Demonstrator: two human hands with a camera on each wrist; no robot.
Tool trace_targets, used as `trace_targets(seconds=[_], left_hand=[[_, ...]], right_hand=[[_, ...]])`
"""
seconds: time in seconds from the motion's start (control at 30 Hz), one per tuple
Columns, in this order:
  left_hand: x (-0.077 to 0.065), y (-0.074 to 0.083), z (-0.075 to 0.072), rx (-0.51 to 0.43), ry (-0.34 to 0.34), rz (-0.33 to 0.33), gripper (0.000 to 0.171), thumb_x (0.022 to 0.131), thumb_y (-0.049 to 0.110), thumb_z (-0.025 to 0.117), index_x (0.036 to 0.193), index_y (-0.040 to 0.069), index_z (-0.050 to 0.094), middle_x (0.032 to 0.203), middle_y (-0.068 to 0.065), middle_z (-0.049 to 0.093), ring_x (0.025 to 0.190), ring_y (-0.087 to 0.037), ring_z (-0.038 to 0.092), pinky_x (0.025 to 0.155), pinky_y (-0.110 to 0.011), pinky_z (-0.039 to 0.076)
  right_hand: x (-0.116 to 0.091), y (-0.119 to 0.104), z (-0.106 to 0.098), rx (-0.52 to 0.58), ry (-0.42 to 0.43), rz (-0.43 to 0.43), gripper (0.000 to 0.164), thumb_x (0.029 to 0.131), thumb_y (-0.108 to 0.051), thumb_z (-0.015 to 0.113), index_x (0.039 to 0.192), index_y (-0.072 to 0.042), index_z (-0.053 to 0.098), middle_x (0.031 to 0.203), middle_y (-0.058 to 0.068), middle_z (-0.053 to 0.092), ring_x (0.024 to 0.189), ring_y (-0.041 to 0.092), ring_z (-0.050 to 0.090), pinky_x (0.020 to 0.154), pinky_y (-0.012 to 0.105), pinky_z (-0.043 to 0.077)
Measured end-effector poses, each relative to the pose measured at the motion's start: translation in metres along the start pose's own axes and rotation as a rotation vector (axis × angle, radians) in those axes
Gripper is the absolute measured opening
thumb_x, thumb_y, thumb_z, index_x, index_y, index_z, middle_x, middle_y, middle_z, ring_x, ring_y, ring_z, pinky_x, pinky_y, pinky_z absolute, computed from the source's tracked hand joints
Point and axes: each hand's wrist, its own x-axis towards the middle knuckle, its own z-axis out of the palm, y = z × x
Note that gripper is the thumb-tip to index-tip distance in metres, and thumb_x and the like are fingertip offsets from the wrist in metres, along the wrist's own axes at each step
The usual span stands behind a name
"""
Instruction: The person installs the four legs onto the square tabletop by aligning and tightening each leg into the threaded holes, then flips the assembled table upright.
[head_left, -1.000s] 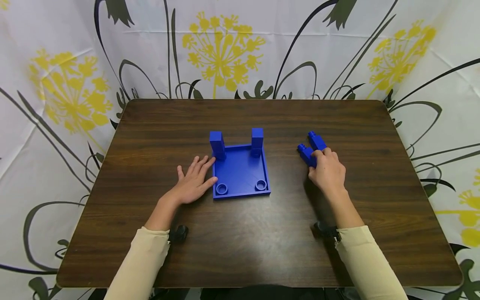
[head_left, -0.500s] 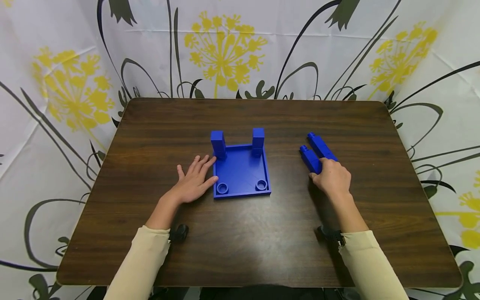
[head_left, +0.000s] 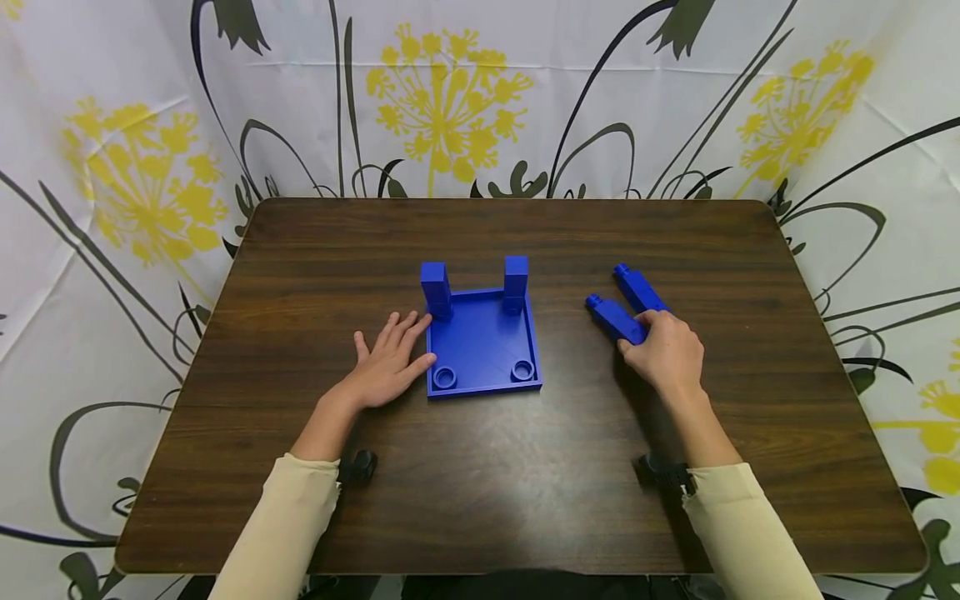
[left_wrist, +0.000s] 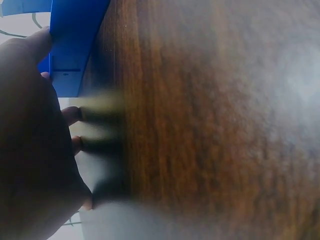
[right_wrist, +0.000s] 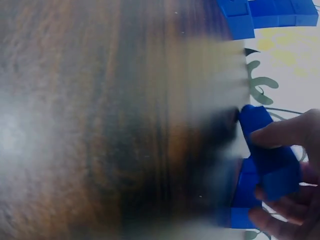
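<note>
A square blue plastic base (head_left: 483, 342) with a raised rim lies flat on the table, two square blue posts upright at its far corners and round sockets at its near corners. My left hand (head_left: 382, 367) lies spread beside it, thumb and a fingertip at its left edge. To the right, my right hand (head_left: 669, 354) pinches the near end of a loose blue post (head_left: 615, 318), whose round peg points away to the left. In the right wrist view, thumb and fingers grip this post (right_wrist: 270, 155), which looks tilted. A second loose blue post (head_left: 637, 287) lies just beyond.
The brown wooden table (head_left: 480, 483) has rounded corners, and a white flowered cloth (head_left: 300, 83) hangs behind it and at both sides. Dark wrist cameras are strapped on both wrists. The left-hand far post (head_left: 435, 287) rises near my left fingertips.
My right hand has slid toward the near end of the posts. The nearer loose post has swung its peg end leftward, away from the other one. My left hand stays put.
</note>
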Motion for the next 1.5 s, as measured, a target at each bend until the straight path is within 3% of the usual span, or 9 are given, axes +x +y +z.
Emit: trace_targets(seconds=[0.17, 0.33, 0.53, 0.63, 0.73, 0.83, 1.03, 1.27, 1.5], left_hand=[[0.003, -0.005, 0.003, 0.008, -0.010, -0.011, 0.069, 0.100, 0.063, 0.029, 0.158, 0.034, 0.005, 0.164, -0.005, 0.004, 0.149, -0.027, -0.010, 0.100, -0.072, -0.018], [0.004, -0.007, 0.004, -0.004, -0.018, -0.011, 0.069, 0.100, 0.063, 0.029, 0.158, 0.034, 0.006, 0.164, -0.004, 0.004, 0.149, -0.027, -0.011, 0.099, -0.072, -0.019], [0.003, -0.006, 0.003, -0.002, -0.020, -0.015, 0.069, 0.100, 0.063, 0.028, 0.158, 0.035, 0.005, 0.165, -0.003, 0.003, 0.149, -0.027, -0.011, 0.100, -0.072, -0.018], [0.001, -0.004, 0.002, -0.003, -0.007, -0.006, 0.069, 0.100, 0.063, 0.029, 0.159, 0.033, 0.007, 0.164, -0.006, 0.005, 0.149, -0.030, -0.010, 0.099, -0.072, -0.018], [0.000, -0.002, 0.000, -0.015, 0.010, 0.010, 0.069, 0.101, 0.060, 0.032, 0.159, 0.030, 0.010, 0.164, -0.011, 0.008, 0.149, -0.034, -0.007, 0.098, -0.074, -0.017], [-0.001, -0.002, 0.000, -0.018, 0.015, 0.015, 0.068, 0.101, 0.059, 0.033, 0.159, 0.030, 0.010, 0.164, -0.011, 0.008, 0.149, -0.034, -0.006, 0.098, -0.074, -0.017], [0.001, -0.005, 0.001, -0.021, -0.002, 0.000, 0.068, 0.101, 0.059, 0.033, 0.159, 0.033, 0.007, 0.164, -0.007, 0.005, 0.149, -0.030, -0.010, 0.098, -0.072, -0.019], [0.002, -0.005, 0.000, -0.001, -0.018, -0.016, 0.069, 0.101, 0.061, 0.031, 0.159, 0.033, 0.005, 0.164, -0.006, 0.003, 0.149, -0.030, -0.011, 0.099, -0.072, -0.019], [0.003, -0.001, 0.001, 0.001, -0.012, -0.019, 0.069, 0.100, 0.062, 0.030, 0.159, 0.033, 0.007, 0.164, -0.007, 0.005, 0.149, -0.031, -0.010, 0.099, -0.072, -0.019]], right_hand=[[0.004, -0.003, -0.007, 0.166, 0.052, 0.000, 0.040, 0.077, -0.029, 0.079, 0.110, -0.008, 0.071, 0.111, 0.018, 0.067, 0.098, 0.040, 0.063, 0.078, 0.055, 0.049], [0.012, -0.008, -0.014, 0.477, 0.063, 0.025, 0.046, 0.079, -0.031, 0.082, 0.115, -0.004, 0.071, 0.118, 0.021, 0.066, 0.106, 0.037, 0.062, 0.087, 0.049, 0.049], [0.018, -0.019, -0.021, 1.106, -0.054, 0.064, 0.033, 0.084, -0.014, 0.079, 0.112, 0.000, 0.067, 0.111, 0.012, 0.066, 0.097, 0.023, 0.060, 0.080, 0.027, 0.052], [0.018, -0.029, -0.018, 1.499, -0.196, 0.077, 0.023, 0.088, 0.001, 0.068, 0.111, -0.001, 0.064, 0.109, 0.011, 0.065, 0.102, 0.024, 0.062, 0.088, 0.031, 0.052], [0.017, -0.041, -0.011, 1.735, -0.327, 0.064, 0.019, 0.093, 0.005, 0.059, 0.111, -0.001, 0.061, 0.106, 0.013, 0.066, 0.104, 0.028, 0.065, 0.094, 0.038, 0.049], [0.014, -0.056, -0.003, 1.761, -0.401, 0.034, 0.016, 0.095, 0.002, 0.057, 0.111, -0.002, 0.060, 0.104, 0.013, 0.067, 0.102, 0.028, 0.066, 0.092, 0.040, 0.049], [0.005, -0.095, 0.011, 1.587, -0.430, -0.025, 0.020, 0.091, 0.001, 0.065, 0.111, -0.001, 0.065, 0.102, 0.012, 0.070, 0.097, 0.025, 0.068, 0.084, 0.036, 0.054], [-0.004, -0.139, 0.030, 1.298, -0.454, -0.266, 0.030, 0.087, -0.003, 0.073, 0.115, 0.005, 0.065, 0.104, 0.015, 0.071, 0.096, 0.028, 0.070, 0.086, 0.038, 0.054], [-0.010, -0.171, 0.051, 1.183, -0.468, -0.468, 0.033, 0.083, 0.005, 0.074, 0.114, 0.007, 0.063, 0.104, 0.015, 0.069, 0.094, 0.024, 0.070, 0.078, 0.038, 0.057]])
